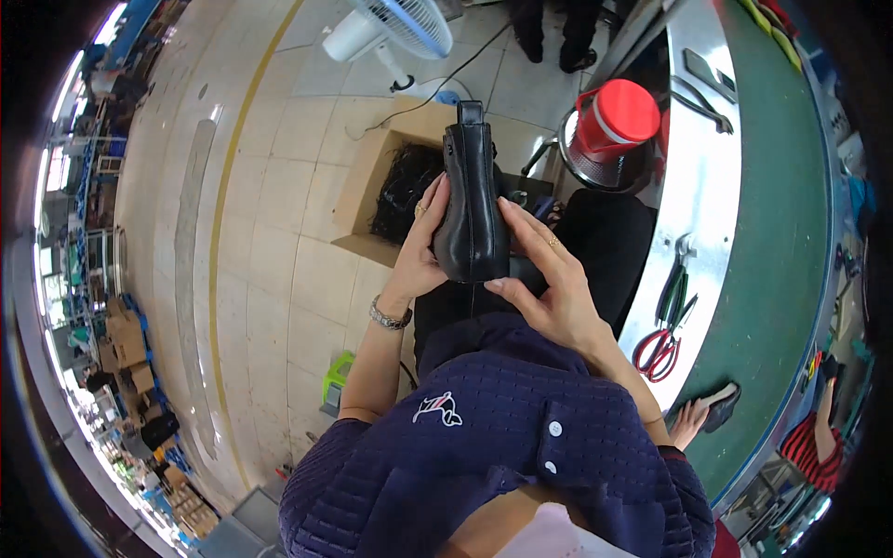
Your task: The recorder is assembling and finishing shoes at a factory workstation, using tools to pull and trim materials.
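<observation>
In front of my lap I hold a black leather shoe (pixel 473 200), with a seam running down its middle. The narrow end with a small black block points away from me; the wider rounded end is nearest me. My left hand (pixel 419 246) is closed along its left side, with a metal-banded watch on the wrist. On the right side my right hand (pixel 549 270) grips it, the thumb at the near lower edge and the fingers along the side. The underside and the fingertips beneath it are hidden.
An open cardboard box (pixel 358 200) of black strands sits beyond my left hand. At right, a metal-edged green bench (pixel 777 232) carries pliers (pixel 674 279), red-handled scissors (pixel 659 353) and pincers (pixel 702 102). Another person's hand (pixel 688 423) touches a dark shoe (pixel 721 409). A red bucket (pixel 619 116) and fan (pixel 405 23) stand ahead.
</observation>
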Action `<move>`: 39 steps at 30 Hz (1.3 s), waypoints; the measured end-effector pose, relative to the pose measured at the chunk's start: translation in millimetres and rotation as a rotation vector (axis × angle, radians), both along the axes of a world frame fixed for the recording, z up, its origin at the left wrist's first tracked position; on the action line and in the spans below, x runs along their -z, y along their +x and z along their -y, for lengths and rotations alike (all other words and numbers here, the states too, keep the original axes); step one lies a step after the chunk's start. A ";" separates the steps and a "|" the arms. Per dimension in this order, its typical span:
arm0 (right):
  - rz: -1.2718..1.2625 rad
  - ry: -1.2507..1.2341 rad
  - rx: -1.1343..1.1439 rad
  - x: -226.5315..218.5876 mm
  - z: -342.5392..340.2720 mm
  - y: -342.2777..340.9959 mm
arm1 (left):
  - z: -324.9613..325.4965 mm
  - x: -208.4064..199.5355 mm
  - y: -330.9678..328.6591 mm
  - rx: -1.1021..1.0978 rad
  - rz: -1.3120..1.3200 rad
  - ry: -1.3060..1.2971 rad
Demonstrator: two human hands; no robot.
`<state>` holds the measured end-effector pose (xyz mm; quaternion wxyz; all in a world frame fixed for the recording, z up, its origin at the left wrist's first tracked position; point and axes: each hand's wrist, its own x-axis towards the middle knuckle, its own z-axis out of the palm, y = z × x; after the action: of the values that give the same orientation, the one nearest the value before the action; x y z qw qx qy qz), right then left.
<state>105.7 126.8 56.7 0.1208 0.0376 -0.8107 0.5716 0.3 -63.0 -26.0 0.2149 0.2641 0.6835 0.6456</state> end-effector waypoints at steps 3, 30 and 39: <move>0.106 -0.222 -0.118 -3.8 1.0 -12.4 | 14.1 -0.5 0.1 -0.011 -0.136 -0.114; 0.339 0.265 -0.557 -36.8 -10.9 -113.1 | 20.9 -51.7 15.4 -0.340 -0.616 -0.190; 0.184 0.576 -0.383 -45.0 7.9 -102.6 | 13.9 -53.8 32.3 -0.257 -0.612 -0.200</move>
<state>3.1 118.9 101.6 -0.0776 0.1699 -0.9242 0.3331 32.6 -76.9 27.8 -0.0584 0.3349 0.8038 0.4882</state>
